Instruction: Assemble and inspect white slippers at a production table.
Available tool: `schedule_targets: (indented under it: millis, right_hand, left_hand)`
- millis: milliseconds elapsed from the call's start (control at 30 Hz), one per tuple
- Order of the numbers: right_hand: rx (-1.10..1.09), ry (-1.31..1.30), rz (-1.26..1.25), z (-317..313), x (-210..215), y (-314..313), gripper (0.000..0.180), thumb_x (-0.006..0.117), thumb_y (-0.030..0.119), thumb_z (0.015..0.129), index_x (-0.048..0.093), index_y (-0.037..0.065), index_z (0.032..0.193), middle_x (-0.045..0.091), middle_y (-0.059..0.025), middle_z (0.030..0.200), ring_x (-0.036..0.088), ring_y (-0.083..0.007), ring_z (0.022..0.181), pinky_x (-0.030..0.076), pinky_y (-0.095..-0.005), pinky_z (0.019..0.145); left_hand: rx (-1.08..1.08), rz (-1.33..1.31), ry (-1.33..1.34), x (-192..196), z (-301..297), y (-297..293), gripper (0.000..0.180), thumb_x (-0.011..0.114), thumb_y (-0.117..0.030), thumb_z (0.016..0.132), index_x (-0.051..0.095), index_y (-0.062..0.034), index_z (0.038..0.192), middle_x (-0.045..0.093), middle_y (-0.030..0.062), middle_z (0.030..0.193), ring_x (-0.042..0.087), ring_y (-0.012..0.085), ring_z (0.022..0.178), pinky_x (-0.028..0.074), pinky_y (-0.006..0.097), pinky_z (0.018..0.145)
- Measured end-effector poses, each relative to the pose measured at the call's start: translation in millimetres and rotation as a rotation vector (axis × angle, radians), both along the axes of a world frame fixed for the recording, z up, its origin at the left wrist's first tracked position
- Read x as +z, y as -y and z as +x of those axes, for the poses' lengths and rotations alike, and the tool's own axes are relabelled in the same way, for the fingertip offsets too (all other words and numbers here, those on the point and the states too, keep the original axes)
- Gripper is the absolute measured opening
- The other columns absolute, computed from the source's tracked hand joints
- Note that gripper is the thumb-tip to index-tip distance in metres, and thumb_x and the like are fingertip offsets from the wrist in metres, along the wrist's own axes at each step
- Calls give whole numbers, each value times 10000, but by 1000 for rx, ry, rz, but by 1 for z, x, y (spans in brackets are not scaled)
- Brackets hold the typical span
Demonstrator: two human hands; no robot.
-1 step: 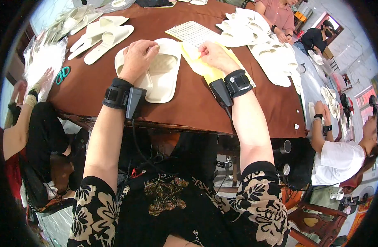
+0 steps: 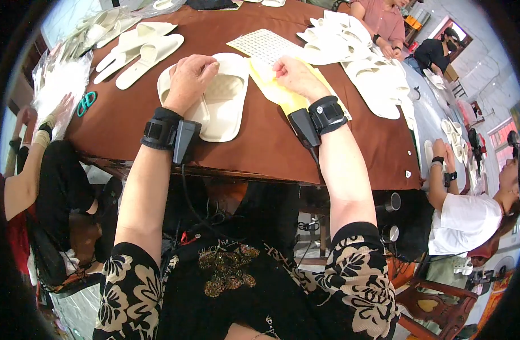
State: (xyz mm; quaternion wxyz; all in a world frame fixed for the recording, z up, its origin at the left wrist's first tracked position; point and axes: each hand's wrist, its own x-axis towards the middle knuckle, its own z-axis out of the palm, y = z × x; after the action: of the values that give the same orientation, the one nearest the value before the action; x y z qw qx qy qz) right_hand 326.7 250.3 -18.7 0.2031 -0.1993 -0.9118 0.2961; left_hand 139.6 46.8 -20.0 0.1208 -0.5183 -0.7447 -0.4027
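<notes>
Fingers (image 2: 206, 67) curled on slippers (image 2: 229, 102); right hand (image 2: 294, 73) pinching yellow sheet (image 2: 282, 96), fingertips hidden

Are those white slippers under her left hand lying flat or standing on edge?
Flat: the pair of slippers lies side by side, soles down, on the brown table.

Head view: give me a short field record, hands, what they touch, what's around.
left hand: resting on pair of white slippers
right hand: pinching yellow sheet
surface: brown table
behind sheet: white sticker sheet
far left: loose slippers, green scissors
far right: slipper pile
wrists: black bands on both
others: people seated at left and right
</notes>
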Motion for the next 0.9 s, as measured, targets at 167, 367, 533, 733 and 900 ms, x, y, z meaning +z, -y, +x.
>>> schedule_targets:
  millis: [167, 367, 533, 733, 900]
  right_hand:
    - [6, -87, -141, 4, 11, 2, 203, 581, 11, 742, 588, 14, 945, 614, -94, 835, 591, -191, 808, 479, -310, 728]
    - [69, 37, -165, 14, 27, 10, 226, 525, 34, 765, 560, 18, 988, 589, -41, 839, 551, -116, 811, 457, -268, 734]
    - [95, 177, -123, 18, 31, 17, 193, 488, 19, 772, 568, 36, 947, 611, -37, 796, 559, -123, 793, 451, -270, 730]
    - [62, 153, -66, 19, 24, 15, 198, 453, 6, 776, 567, 21, 937, 633, -72, 820, 575, -154, 765, 458, -282, 722]
    - [71, 136, -116, 16, 20, 11, 197, 457, -14, 762, 560, -1, 929, 623, -98, 829, 574, -182, 774, 471, -309, 736]
  left_hand:
    - [-9, 9, 14, -1, -1, 0, 263, 576, -344, 827, 679, -129, 938, 644, 49, 1007, 522, 270, 1065, 322, 433, 942]
    - [3, 2, 6, -1, 0, 0, 259, 573, -343, 831, 677, -133, 944, 644, 51, 1008, 523, 255, 1069, 322, 433, 941]
    - [47, -31, -60, 13, 7, 2, 210, 585, -248, 854, 665, -91, 970, 651, 66, 997, 560, 249, 997, 410, 358, 887]
    - [-3, 96, -324, 32, 34, -3, 154, 613, -153, 802, 663, -92, 934, 637, 72, 997, 555, 271, 979, 418, 374, 865]
    - [-378, -76, -324, 24, 78, -32, 168, 576, -89, 783, 665, -107, 924, 616, 74, 913, 547, 292, 919, 417, 415, 812]
